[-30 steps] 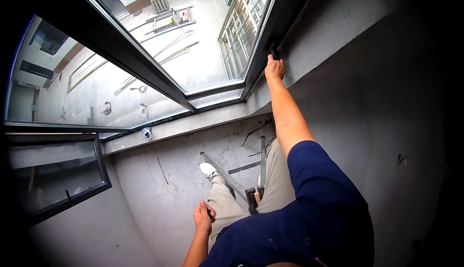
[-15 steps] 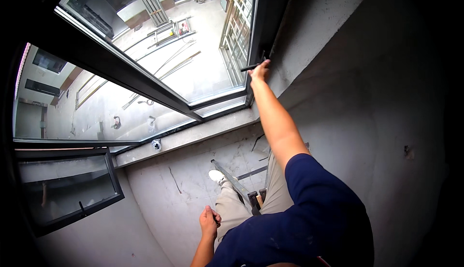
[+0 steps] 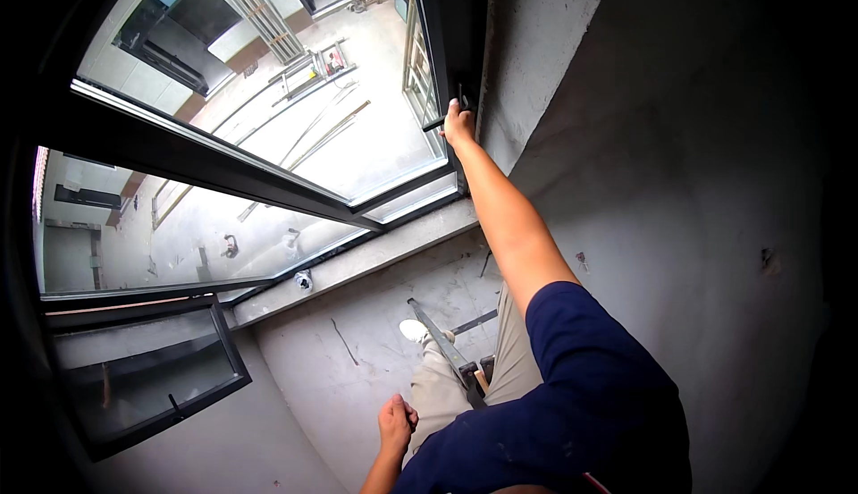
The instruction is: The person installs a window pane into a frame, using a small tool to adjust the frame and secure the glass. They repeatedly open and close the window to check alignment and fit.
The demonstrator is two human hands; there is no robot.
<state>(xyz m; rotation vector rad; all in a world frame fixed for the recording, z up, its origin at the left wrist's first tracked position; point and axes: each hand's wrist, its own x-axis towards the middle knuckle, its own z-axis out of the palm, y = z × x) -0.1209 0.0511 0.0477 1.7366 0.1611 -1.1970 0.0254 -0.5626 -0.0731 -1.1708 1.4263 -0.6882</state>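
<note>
My right arm stretches up to a black-framed window sash (image 3: 308, 172) with clear glass. The right hand (image 3: 458, 126) is closed around a black window handle (image 3: 434, 124) on the sash's right upright, and the bar's end sticks out to the left of the fingers. Low in front of my body, my left hand (image 3: 396, 424) is curled into a fist beside my trouser leg. Whatever it may hold is hidden by the fingers.
A smaller black-framed window (image 3: 152, 369) stands swung open at lower left. Crumpled plastic (image 3: 304, 279) lies on the concrete sill (image 3: 357, 260). Below me is a stepladder (image 3: 438, 329). Metal bars (image 3: 331, 132) lie outside beyond the glass. A bare wall (image 3: 661, 190) rises at right.
My view has shifted a little, so the window's right upright and handle appear further left. The right hand stays at the handle. My left hand remains low and closed.
</note>
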